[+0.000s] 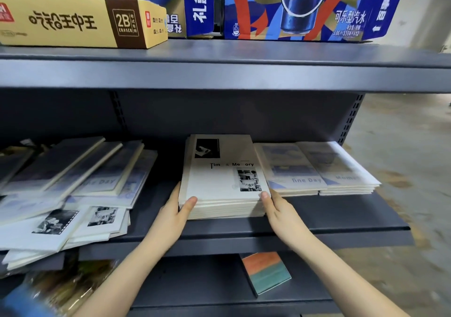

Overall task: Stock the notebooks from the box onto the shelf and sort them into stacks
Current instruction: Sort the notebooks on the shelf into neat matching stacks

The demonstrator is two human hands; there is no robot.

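While the shelf (pixel 317 215) holds blue notebooks (pixel 314 170), left hand (pixel 174 215) and right hand (pixel 279 210) both grip the white notebook stack (pixel 219 185).

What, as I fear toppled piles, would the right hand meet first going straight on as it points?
The white stack of photo-cover paper notebooks: the right hand grips its front right corner, pointing into it. The neighbouring pale blue notebook stack seems beside that line, though depth is unclear.
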